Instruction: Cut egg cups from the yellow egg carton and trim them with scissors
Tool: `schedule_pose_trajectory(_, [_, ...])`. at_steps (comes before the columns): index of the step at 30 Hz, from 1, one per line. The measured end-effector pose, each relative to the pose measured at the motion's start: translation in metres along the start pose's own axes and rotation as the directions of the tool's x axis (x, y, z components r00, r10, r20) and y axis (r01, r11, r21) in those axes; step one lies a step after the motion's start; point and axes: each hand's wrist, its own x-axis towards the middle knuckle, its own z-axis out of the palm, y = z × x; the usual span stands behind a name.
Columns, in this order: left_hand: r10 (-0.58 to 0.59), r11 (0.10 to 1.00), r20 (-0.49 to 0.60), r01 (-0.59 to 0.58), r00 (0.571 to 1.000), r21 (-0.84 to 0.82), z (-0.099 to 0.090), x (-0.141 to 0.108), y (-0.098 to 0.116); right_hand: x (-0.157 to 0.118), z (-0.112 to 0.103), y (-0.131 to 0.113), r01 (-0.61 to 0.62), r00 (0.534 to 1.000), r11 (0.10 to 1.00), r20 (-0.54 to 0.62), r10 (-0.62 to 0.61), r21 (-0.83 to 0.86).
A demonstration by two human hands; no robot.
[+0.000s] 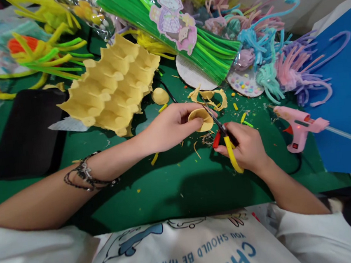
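Between the thumb and fingers of my left hand [175,125] is a small yellow egg-carton cup [204,122], its rounded side facing up. My right hand [249,143] grips scissors [233,155] with yellow and red handles. The scissor blades lie along the right edge of the cup; whether they are parted is hard to make out. Just beyond the cup lie torn carton offcuts [220,98]. Another cut cup [160,95] rests to the left of them. The larger yellow egg carton [112,86] sits beyond my left forearm.
A pink glue gun [299,125] stands on the right, a glue stick in its back, near a blue board [346,102]. A black tablet [26,133] lies at left. Green pipe cleaners [140,23] in a bag and colourful pipe-cleaner bundles [296,66] fill the back. Scraps dot the green table [163,199].
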Motion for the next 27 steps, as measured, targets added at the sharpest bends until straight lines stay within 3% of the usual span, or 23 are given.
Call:
schedule_pose_trajectory(4, [-0.028, 1.000, 0.002, 0.028, 1.000, -0.006, -0.0008, 0.0014, -0.0014, 0.0006, -0.0006, -0.0025, -0.026, 1.000, 0.998, 0.013, 0.025, 0.058])
schedule_pose_trajectory(11, [0.016, 0.999, -0.028, -0.015, 0.999, 0.051, -0.0024, 0.0034, -0.0050, 0.0010, 0.0000, -0.0021, -0.072, 0.992, 0.985, -0.089, 0.087, 0.159])
schedule_pose_trajectory(17, [0.082, 0.995, -0.021, -0.081, 0.996, 0.056, -0.0001, 0.0011, -0.0050, 0.0009, 0.0018, 0.0017, -0.059, 0.998, 0.996, 0.016, 0.059, 0.064])
schedule_pose_trajectory(21, [0.086, 0.996, -0.050, -0.083, 0.995, 0.044, 0.0011, -0.0005, -0.0056, 0.0014, 0.0013, 0.0002, -0.010, 1.000, 0.999, 0.016, 0.010, 0.040])
schedule_pose_trajectory(27, [0.141, 0.977, -0.037, -0.134, 0.989, 0.166, 0.0015, -0.0014, -0.0036, 0.0017, 0.0002, -0.0013, -0.011, 1.000, 0.999, 0.024, 0.010, 0.048])
